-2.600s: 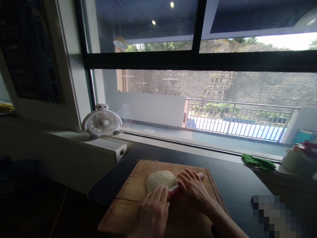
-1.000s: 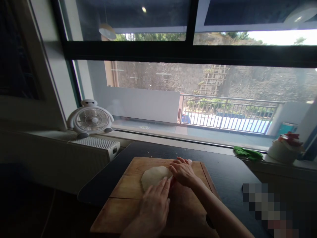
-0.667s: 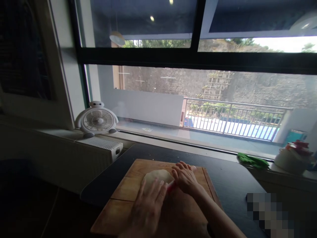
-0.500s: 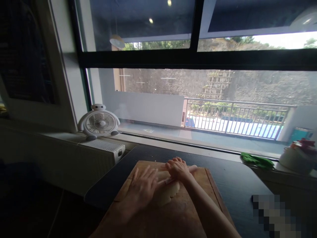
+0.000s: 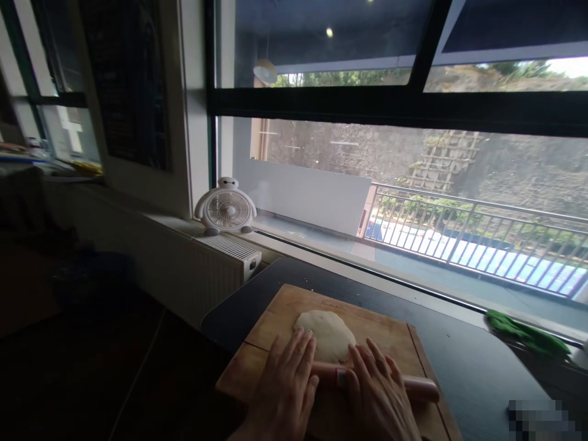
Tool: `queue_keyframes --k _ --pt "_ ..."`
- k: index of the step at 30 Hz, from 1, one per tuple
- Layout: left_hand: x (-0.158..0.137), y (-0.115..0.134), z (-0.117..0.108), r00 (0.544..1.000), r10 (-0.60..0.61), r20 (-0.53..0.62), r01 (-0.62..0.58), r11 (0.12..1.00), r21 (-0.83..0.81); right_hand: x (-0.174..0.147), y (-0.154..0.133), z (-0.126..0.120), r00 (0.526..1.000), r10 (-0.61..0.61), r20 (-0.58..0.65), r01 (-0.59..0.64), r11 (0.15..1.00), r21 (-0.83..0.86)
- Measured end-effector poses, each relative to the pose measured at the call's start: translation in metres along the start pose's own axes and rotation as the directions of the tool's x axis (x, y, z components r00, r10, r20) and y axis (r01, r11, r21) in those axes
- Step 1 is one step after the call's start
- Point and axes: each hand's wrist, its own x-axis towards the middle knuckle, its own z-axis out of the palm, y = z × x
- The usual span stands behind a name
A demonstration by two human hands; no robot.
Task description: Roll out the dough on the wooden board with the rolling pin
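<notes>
Two hands lie over a pin [image 5: 420,388] on a wooden board [image 5: 269,318], the left hand [image 5: 287,383] and right hand [image 5: 376,386] side by side with fingers stretched forward, uncurled and gripping nothing. The dough [image 5: 324,337], a pale, flattened round, sits on the board just beyond the pin; the left fingertips overlap its near edge, though whether they touch it is impossible to tell. The board rests on a dark table [image 5: 463,343] beside a window, near a white fan [image 5: 228,209] and a green cloth [image 5: 528,334].
</notes>
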Motion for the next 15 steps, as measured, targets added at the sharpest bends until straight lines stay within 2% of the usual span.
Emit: queue_keyframes --k 2,5,9,12,15 --pt "0.018 -0.004 0.004 0.996 -0.086 -0.011 0.085 0.996 -0.020 0.013 0.000 -0.001 1.000 0.008 -0.002 -0.008 1.000 0.001" --pt "0.065 -0.018 0.016 0.979 -0.203 -0.010 0.202 0.977 -0.065 0.048 0.001 -0.007 0.998 0.059 0.011 -0.059 0.998 0.007" --pt "0.119 -0.036 0.032 0.962 -0.264 0.072 0.271 0.957 -0.104 0.080 0.005 -0.010 0.995 0.083 0.051 -0.083 0.997 -0.001" --pt "0.121 -0.040 0.032 0.965 -0.230 0.128 0.245 0.963 -0.113 0.073 0.001 -0.006 0.995 0.082 0.057 -0.082 0.997 -0.006" --pt "0.089 -0.037 0.019 0.976 -0.183 0.117 0.196 0.974 -0.113 0.047 -0.011 0.000 0.999 0.039 0.007 -0.039 0.999 -0.028"
